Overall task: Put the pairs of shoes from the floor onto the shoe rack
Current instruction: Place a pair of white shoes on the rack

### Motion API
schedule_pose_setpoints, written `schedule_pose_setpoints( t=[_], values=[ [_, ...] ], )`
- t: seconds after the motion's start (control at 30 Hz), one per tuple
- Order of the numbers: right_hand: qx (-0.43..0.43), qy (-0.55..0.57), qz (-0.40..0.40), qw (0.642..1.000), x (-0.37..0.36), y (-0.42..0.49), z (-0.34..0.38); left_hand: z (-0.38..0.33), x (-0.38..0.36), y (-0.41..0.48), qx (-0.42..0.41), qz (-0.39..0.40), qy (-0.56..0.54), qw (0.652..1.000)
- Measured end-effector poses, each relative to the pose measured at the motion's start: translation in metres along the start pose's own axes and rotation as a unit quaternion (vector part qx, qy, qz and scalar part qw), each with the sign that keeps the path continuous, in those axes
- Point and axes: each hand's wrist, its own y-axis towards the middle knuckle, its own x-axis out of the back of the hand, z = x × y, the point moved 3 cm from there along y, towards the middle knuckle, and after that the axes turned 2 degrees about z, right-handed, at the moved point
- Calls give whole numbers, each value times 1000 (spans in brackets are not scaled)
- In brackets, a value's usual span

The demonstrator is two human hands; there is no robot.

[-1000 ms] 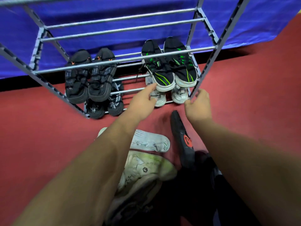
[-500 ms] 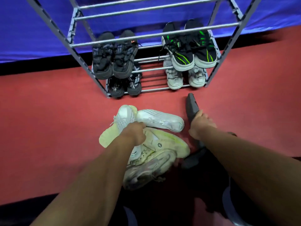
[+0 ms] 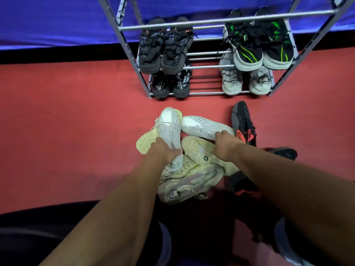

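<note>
A pile of shoes lies on the red floor in front of the metal shoe rack. My left hand is shut on the heel end of a white knit sneaker, toe pointing at the rack. My right hand grips the heel of its partner, a second white sneaker lying on its side. Under them lie two cream sneakers. A black shoe with a red patch lies to the right, another black shoe near my right forearm.
The rack holds black sneakers and black-and-green sneakers on its middle shelf, black sandals and grey-white sneakers on the lowest. A blue cloth hangs behind. My dark-clad knees fill the bottom edge.
Both hands pulled back from the rack to the floor pile. The left hand closed on one white sneaker, and the right hand moved from the black shoe to the other white sneaker.
</note>
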Motion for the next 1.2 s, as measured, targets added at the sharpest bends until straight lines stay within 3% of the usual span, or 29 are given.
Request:
schedule_pose_setpoints(
  t=[0.23, 0.37, 0.43, 0.57, 0.73, 1.03, 1.2],
  values=[
    [-72, -72, 10, 995, 5, 15, -12, -10, -18, 6, -24, 4, 50, 998],
    [-84, -75, 13, 994, 12, 30, -8, -4, -7, 17, 1, 14, -57, 998],
    [-93, -75, 0, 993, 13, 34, -4, 1, 4, 18, -3, -13, -67, 998],
    [-81, -112, -32, 990, 12, 38, 0, 10, 22, 24, -33, -122, 62, 990],
    [-63, -133, -43, 988, 14, 47, 0, 16, 12, 31, -21, -65, 127, 990],
    [-68, -124, -10, 990, 22, 64, 3, 9, 28, 46, -7, -52, 155, 987],
    [-64, -66, -11, 996, 36, 52, 5, 9, 43, 45, -11, -37, 140, 989]
  ],
)
